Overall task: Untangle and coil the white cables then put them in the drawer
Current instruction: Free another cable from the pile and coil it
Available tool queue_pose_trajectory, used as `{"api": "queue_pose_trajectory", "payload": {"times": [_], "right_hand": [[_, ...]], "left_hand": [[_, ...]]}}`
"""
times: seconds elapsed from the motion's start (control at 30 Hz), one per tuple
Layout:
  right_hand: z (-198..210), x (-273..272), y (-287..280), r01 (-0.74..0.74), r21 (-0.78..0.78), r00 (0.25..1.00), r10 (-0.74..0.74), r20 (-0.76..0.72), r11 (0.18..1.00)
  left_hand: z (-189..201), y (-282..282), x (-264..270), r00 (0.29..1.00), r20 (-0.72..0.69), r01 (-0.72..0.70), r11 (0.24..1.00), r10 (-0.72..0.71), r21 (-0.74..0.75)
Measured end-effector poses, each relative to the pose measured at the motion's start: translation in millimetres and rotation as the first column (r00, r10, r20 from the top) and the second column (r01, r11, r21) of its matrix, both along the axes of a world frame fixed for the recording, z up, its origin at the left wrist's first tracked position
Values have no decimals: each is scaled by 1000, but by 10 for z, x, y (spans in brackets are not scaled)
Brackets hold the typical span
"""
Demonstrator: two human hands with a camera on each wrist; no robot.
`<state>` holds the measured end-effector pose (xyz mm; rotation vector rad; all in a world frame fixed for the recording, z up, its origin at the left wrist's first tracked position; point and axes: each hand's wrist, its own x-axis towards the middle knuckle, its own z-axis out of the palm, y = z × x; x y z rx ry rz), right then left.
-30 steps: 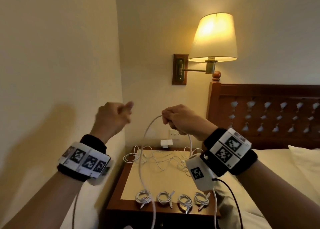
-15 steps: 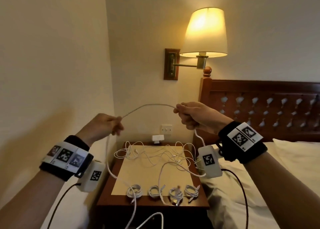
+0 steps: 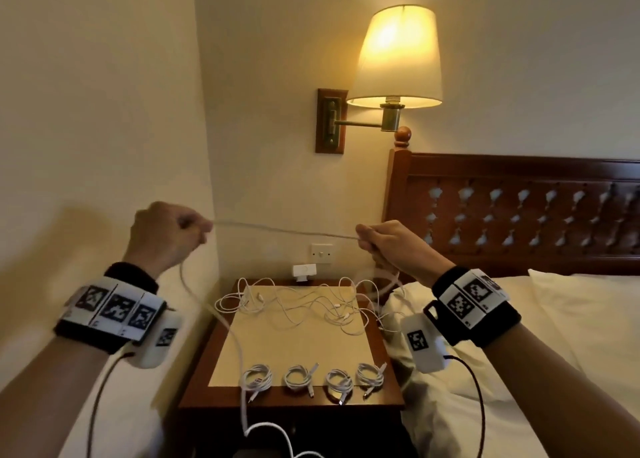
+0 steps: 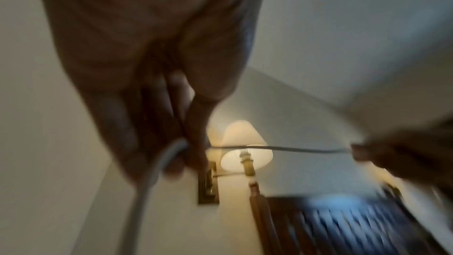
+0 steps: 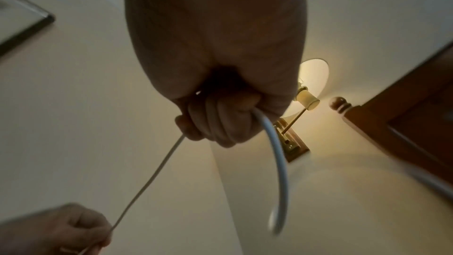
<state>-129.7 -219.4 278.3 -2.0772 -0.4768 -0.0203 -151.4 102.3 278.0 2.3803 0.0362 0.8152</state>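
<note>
Lamplit and cream-walled, the bedroom corner held a small wooden bench (image 3: 374, 400) wedged between the left wall and the bed (image 3: 571, 319). Half a second before, the two hands had been closer together, with the thin white cable (image 3: 284, 230) arching slackly between them; now they had drawn apart and the span ran nearly straight. The left hand (image 3: 166, 236) had risen, its grip pinched narrowly on the cable, whose tail dropped past the bench's near edge towards the floor. The right hand (image 3: 388, 246) was fisted around the other part, a blurred loop hanging below it. That length looked freed from the loose tangle of white cables (image 3: 294, 305) lying on the far half of the bench. Four small coiled white cables (image 3: 313, 378) sat in a row along the near edge. Judging by this, coiling the held one came next; no drawer could be seen open.
</note>
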Motion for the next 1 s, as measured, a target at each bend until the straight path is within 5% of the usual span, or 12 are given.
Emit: {"api": "queue_pose_trajectory", "payload": {"times": [0.07, 0.13, 0.23, 0.33, 0.43, 0.5, 0.63, 0.73, 0.8, 0.87, 1.0], "right_hand": [[-35, 30, -17, 12, -46, 999, -10, 43, 999], [-14, 82, 117, 3, -77, 995, 4, 97, 997], [72, 131, 338, -8, -102, 987, 25, 160, 995], [132, 158, 409, -11, -157, 975, 46, 219, 987], [111, 169, 438, -41, -162, 983, 69, 168, 986], [66, 175, 453, -59, -106, 993, 69, 96, 993], [-27, 178, 242, -56, 41, 997, 57, -42, 998], [-93, 197, -11, -54, 78, 996, 59, -72, 996], [-91, 229, -61, -44, 91, 993, 53, -104, 995], [-28, 259, -18, -43, 97, 990, 55, -132, 994], [158, 228, 191, -74, 79, 988, 84, -129, 994]], "left_hand": [[-58, -3, -3, 984, -179, 12, 994, 7, 106], [-105, -224, 29, 971, -178, 172, 983, -157, 69], [-28, -675, -45, 804, -251, 517, 842, -539, -152], [-82, -929, -45, 696, -441, 609, 791, -566, -55], [-156, -1110, 12, 774, -206, 552, 798, -598, -242], [-215, -1167, 112, 872, -22, 466, 843, -489, -268], [-244, -842, 218, 958, 143, 278, 925, -248, -260], [-307, -384, 272, 994, 105, 70, 957, -42, -281], [-369, -269, 265, 998, -62, 14, 991, -22, -130], [-381, -323, 239, 986, -165, 43, 998, -35, 44], [-182, -814, 143, 936, -19, 353, 936, -353, 10]]}}
